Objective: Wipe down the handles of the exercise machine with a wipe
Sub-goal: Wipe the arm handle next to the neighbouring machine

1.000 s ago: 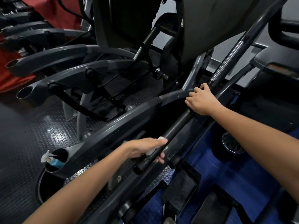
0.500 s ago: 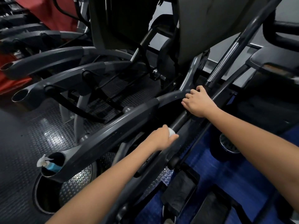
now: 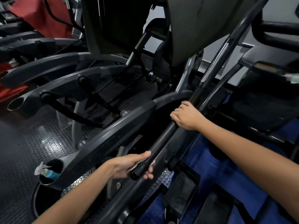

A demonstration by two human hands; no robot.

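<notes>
A long black handle (image 3: 163,141) of the exercise machine runs diagonally from lower left to upper right. My left hand (image 3: 129,165) wraps around its near end, pressing a white wipe (image 3: 135,166) against the grip; only a sliver of the wipe shows under the palm. My right hand (image 3: 186,116) grips the same handle higher up, just below its chrome section (image 3: 213,63).
A spray bottle (image 3: 46,172) with a white trigger sits in the cup holder of the grey side rail (image 3: 113,136). More grey rails stretch away on the left over a studded rubber floor (image 3: 32,143). The console housing (image 3: 194,26) hangs overhead. Black pedals (image 3: 181,189) lie on blue flooring below.
My left hand slid up the handle with the wipe, then back down to its near end. My right hand kept its grip higher on the bar.
</notes>
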